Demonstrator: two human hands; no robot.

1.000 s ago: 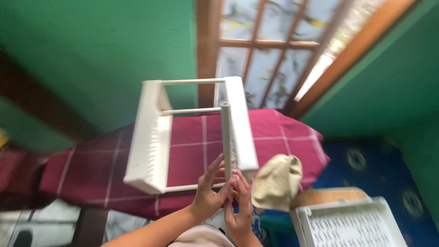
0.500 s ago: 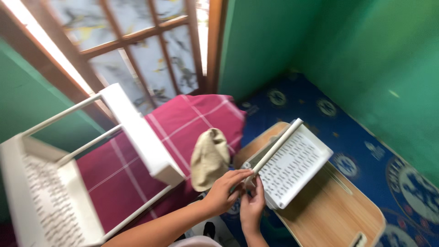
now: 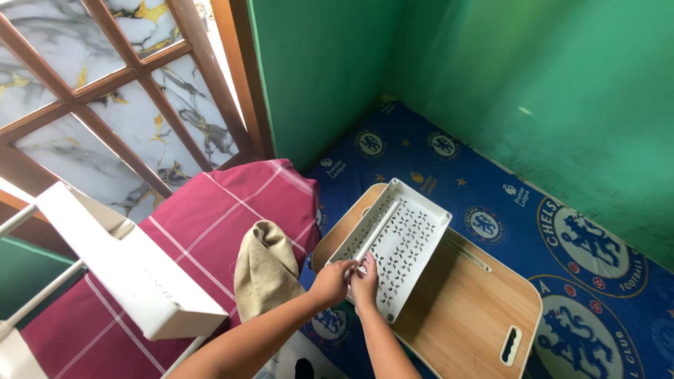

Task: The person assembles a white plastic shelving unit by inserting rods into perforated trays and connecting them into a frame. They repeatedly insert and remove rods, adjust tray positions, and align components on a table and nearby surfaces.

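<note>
white rack [image 3: 133, 270] cut off left, fingertips [image 3: 354, 270] hidden — tube end

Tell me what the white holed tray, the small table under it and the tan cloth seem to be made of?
The white tray looks like moulded plastic: a matt, even white with a regular pattern of punched holes. The small table under it seems to be wood or wood-look laminate, with pale grain lines and a smooth top. The tan cloth looks like soft woven fabric; it droops in folds.
</note>
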